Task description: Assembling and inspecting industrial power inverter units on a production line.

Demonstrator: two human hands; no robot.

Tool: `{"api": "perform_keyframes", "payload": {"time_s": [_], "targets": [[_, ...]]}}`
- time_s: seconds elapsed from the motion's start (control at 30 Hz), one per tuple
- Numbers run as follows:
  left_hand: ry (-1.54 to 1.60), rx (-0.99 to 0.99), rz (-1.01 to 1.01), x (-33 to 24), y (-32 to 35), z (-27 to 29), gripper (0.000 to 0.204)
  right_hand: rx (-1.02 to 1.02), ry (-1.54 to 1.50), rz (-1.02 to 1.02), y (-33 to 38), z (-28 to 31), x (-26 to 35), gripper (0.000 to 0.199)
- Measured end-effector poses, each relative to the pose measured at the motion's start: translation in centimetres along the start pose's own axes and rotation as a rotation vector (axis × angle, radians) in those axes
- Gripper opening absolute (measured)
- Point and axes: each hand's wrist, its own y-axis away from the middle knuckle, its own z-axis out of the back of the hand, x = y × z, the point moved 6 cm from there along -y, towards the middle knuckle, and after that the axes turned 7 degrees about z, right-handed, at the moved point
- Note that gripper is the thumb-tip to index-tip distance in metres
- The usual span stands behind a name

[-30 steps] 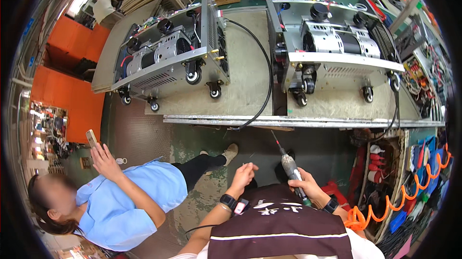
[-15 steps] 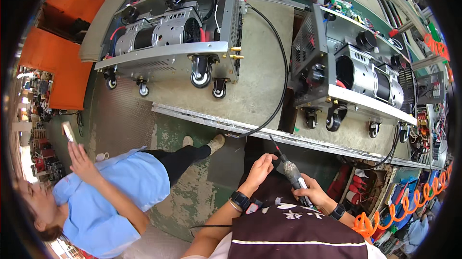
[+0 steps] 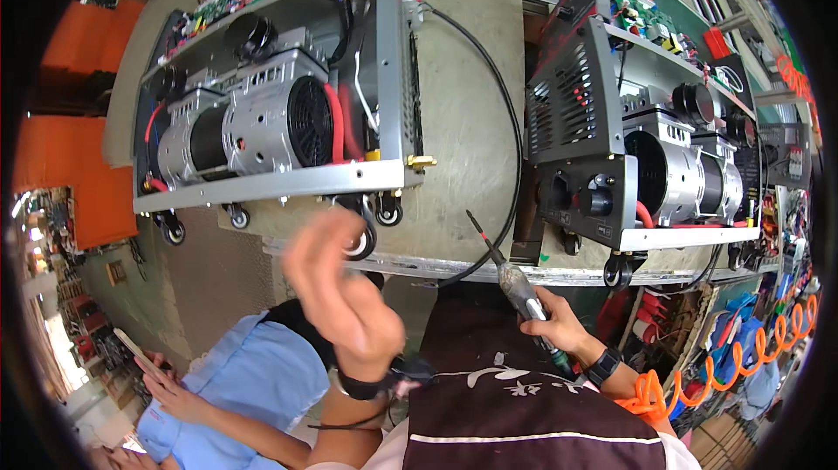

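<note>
My right hand grips a screwdriver by its worn handle, the thin shaft pointing up and left toward the bench edge. My left hand is raised in front of the left machine, blurred, with fingers loosely curled and nothing seen in them. It has a dark band at the wrist. Two open metal-framed compressor units stand on the bench: the left machine on castor wheels and the right machine with a black perforated panel. A black cable loops between them.
A person in a light blue shirt sits low at my left, holding a phone. An orange coiled hose and tools hang at the right. Orange panels stand at the far left.
The view has moved closer to the bench. My left hand rose from near my lap up before the left machine. The screwdriver stayed in my right hand, now tilted up-left.
</note>
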Motion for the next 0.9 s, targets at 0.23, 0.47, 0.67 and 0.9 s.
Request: {"api": "perform_keyframes", "payload": {"time_s": [0.23, 0.47, 0.67, 0.9], "targets": [[-0.386, 0.427, 0.163, 3.5, -7.2, -5.4, 0.024, 0.005, 0.075, 0.054, -2.5, 0.3, -0.3, 0.057], [-0.56, 0.288, 0.259, 3.1, -6.4, -7.0, 0.036, 0.006, 0.041, 0.107, -2.6, 2.0, -0.8, 0.062], [-0.337, 0.216, 0.274, 4.9, -5.9, -6.0, 0.04, 0.05, 0.028, 0.183, -0.5, 3.2, -1.0, 0.063], [-0.191, 0.164, 0.369, 5.1, -2.8, -3.5, 0.04, 0.063, 0.192, 0.225, 1.9, 4.8, -1.6, 0.068]]}}
